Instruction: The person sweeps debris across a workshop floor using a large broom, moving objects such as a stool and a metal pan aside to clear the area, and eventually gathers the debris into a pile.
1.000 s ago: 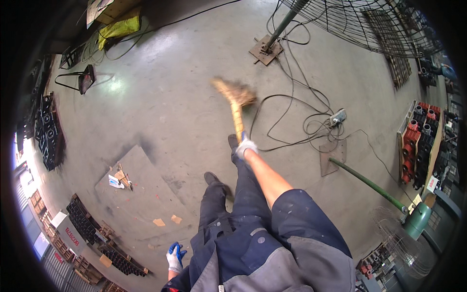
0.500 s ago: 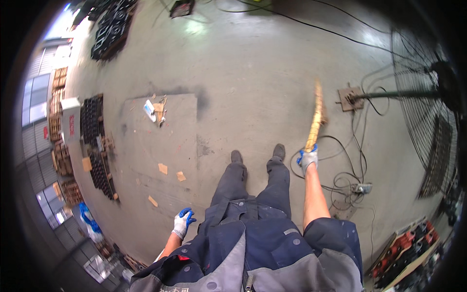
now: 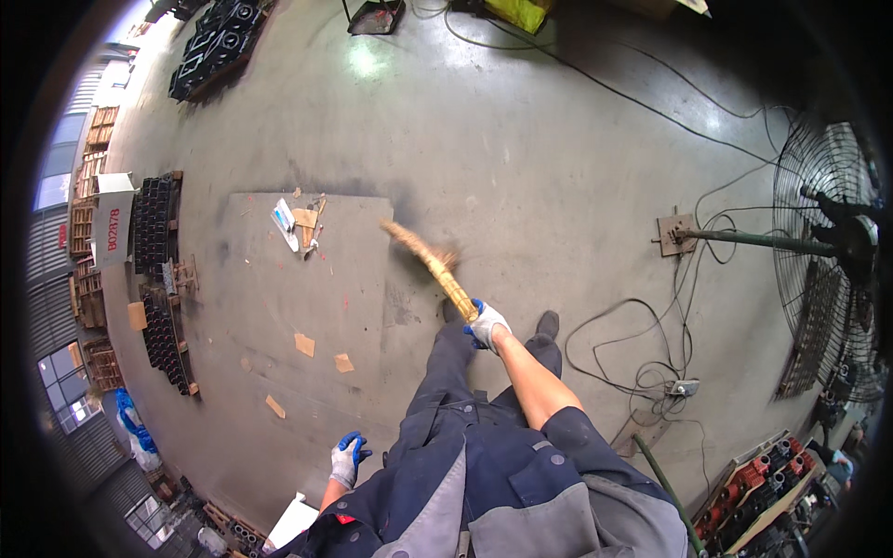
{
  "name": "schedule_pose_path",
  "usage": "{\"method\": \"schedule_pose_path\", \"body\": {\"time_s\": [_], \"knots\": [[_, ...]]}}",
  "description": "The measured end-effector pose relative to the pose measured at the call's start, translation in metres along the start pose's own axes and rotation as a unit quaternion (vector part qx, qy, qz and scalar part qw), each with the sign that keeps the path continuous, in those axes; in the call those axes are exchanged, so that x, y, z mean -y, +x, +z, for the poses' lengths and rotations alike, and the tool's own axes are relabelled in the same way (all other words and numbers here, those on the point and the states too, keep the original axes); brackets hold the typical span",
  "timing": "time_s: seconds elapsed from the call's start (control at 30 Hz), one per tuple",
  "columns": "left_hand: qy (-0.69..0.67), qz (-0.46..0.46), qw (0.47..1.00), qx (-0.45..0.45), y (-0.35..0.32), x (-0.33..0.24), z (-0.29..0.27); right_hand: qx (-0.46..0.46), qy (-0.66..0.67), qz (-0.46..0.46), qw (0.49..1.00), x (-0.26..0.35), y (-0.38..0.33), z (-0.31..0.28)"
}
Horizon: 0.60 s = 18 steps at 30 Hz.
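Note:
My right hand (image 3: 484, 325), in a white glove with blue coating, is wrapped round the yellow bound handle of a straw broom (image 3: 444, 277). The broom points away to the left over the concrete, its bristle end near the corner of a flat floor sheet (image 3: 307, 279). Whether the bristles touch the floor is hard to tell. On that sheet lie a small pile of litter (image 3: 305, 219) and loose cardboard scraps (image 3: 304, 344). My left hand (image 3: 346, 459), gloved alike, hangs beside my left hip with its fingers apart and nothing in it.
A big standing fan (image 3: 828, 223) rises at the right, its base plate (image 3: 674, 235) on the floor. Tangled cables (image 3: 642, 372) run beside it. Stacked black parts (image 3: 158, 223) line the left. A dustpan (image 3: 377, 19) stands far ahead; a crate of red and black parts (image 3: 758, 484) sits lower right.
My right hand has swung the broom from the right side across to in front of my legs. My left hand stays by the hip. The view has shifted slightly.

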<state>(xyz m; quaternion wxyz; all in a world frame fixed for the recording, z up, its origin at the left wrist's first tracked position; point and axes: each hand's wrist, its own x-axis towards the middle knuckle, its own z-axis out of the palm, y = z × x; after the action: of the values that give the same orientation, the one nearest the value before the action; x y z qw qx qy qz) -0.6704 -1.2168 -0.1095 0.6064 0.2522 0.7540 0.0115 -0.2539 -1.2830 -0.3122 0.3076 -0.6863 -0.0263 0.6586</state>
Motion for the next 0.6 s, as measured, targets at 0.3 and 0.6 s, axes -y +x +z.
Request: {"method": "schedule_pose_path", "body": {"time_s": [0.3, 0.6], "knots": [[-0.037, 0.013, 0.999, -0.030, 0.038, -0.074, 0.003, -0.182, 0.110, -0.099, 0.972, 0.095, -0.051, -0.063], [-0.128, 0.012, 0.991, -0.034, 0.073, -0.104, 0.019, -0.351, 0.380, -0.024, 0.855, 0.228, 0.065, -0.235]]}}
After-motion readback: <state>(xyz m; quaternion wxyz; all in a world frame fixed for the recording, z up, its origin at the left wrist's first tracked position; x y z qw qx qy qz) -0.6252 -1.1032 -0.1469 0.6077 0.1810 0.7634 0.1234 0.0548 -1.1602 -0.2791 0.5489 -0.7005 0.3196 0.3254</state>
